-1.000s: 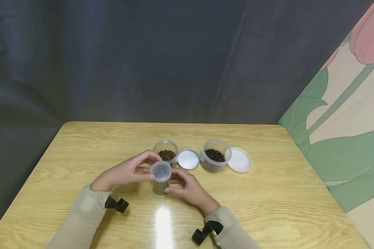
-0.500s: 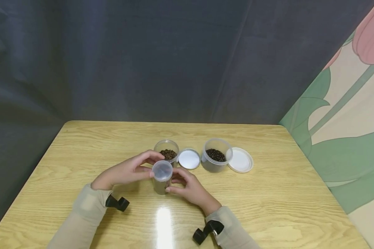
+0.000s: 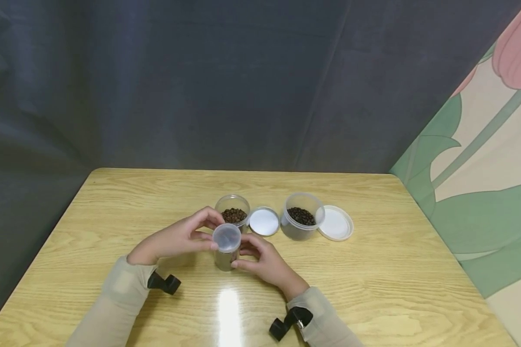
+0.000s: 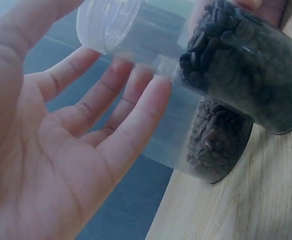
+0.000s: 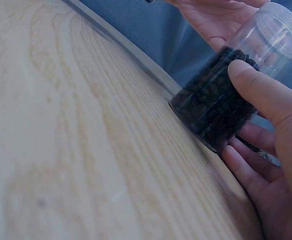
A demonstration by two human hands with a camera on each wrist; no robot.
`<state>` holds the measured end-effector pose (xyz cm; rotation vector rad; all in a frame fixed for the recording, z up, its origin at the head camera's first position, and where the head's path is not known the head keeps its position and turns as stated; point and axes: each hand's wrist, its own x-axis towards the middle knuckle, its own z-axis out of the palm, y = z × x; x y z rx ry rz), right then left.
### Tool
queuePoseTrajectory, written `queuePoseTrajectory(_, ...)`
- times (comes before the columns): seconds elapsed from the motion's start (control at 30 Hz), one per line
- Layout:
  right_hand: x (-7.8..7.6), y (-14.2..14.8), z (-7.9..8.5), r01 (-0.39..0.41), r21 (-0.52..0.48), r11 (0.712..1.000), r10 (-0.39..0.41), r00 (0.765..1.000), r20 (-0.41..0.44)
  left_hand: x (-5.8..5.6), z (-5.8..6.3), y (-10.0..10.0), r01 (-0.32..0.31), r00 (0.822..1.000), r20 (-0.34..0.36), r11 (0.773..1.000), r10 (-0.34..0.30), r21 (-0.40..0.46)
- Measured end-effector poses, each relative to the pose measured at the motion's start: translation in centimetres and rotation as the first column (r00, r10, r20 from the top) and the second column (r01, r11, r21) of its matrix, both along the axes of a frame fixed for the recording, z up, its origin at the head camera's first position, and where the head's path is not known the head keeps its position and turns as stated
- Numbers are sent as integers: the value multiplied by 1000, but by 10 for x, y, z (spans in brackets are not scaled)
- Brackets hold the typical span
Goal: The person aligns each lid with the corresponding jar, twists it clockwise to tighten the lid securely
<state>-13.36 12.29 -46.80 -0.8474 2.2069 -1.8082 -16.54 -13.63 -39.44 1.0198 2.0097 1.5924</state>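
Head view: I have the clear jar [image 3: 226, 260] of dark beans [image 5: 208, 107] upright at the surface [image 3: 373, 289], the right grip [image 3: 264, 262] wrapped round its side. The left grip [image 3: 178, 240] is at the lid [image 3: 226, 236], thumb and fingers about it; I cannot tell whether they pinch or merely touch. Should the right grip slacken under any twist on the lid, I'd expect the jar to spin or tip. An open jar [image 3: 244, 228] stands just behind, so a careless left knuckle could spill its beans.
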Motion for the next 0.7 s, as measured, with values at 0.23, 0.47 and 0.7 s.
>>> queuePoseTrajectory(0.23, 0, 0, -1, -5, -6, 1000, 5, 1000, -3, -1, 1, -3, 40, 998, 40, 999, -40, 6)
queuePoseTrajectory(0.47, 0, 2, -2, -8, -7, 1000, 8, 1000, -4, 0, 1, -6, 68, 997, 34, 998, -68, 1)
queuePoseTrajectory(0.7, -1, 1, -2, -15, -12, 1000, 15, 1000, -5, 1, 4, -6, 36, 999, 10, 999, -36, -11)
